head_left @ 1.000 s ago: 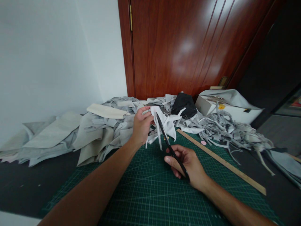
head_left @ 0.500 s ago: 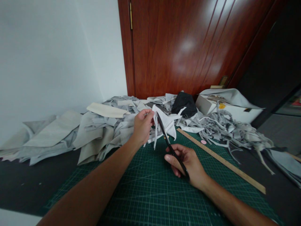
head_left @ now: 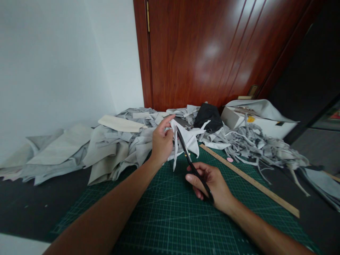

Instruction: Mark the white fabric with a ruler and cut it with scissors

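My left hand [head_left: 163,143] holds the upper left part of a white fabric piece [head_left: 190,139]. Its index finger points out past the cloth while the thumb bends in against it; the other fingers are mostly hidden. Black-handled scissors [head_left: 187,154] are gripped in my right hand [head_left: 209,182], thumb and fingers around the handles. The blades point up and away, lying against the fabric close to my left fingers, and look nearly closed. Narrow strips dangle from the cloth above the green cutting mat [head_left: 170,212].
A wooden ruler [head_left: 249,179] lies slanted on the mat's right side, near a pink disc [head_left: 230,160]. Grey and cream fabric pieces [head_left: 106,141] pile up at left. At right are tangled scraps [head_left: 255,141], a black cloth [head_left: 208,117] and a white box [head_left: 261,124].
My left index finger has lifted off the cloth and stretched out, and the thumb has drawn back. A loose strip hangs slightly differently. My right hand and the scissors have barely moved.
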`<move>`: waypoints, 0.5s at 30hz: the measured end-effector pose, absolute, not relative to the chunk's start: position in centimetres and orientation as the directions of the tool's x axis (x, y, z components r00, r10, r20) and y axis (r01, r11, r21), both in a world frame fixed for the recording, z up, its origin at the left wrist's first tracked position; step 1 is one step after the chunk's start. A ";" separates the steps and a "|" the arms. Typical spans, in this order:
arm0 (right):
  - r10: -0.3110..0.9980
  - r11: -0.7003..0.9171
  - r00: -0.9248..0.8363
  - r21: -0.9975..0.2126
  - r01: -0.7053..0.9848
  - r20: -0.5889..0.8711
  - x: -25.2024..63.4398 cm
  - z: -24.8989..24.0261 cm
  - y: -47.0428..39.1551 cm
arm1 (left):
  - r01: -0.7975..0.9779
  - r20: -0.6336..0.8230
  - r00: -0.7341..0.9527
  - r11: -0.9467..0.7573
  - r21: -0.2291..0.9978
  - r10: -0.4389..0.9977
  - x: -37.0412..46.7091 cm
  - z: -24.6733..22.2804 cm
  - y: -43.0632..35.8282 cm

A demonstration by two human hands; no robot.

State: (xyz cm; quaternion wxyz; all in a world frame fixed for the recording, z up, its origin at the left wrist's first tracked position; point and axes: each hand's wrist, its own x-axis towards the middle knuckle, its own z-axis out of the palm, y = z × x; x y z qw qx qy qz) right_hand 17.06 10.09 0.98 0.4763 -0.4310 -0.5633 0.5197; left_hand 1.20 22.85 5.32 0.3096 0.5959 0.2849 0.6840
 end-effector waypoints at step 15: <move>0.987 0.058 -0.146 -0.998 -0.016 0.059 16.9 1.6 10.0 | -0.355 0.498 -0.109 -0.501 0.789 0.861 1.7 5.5 22.7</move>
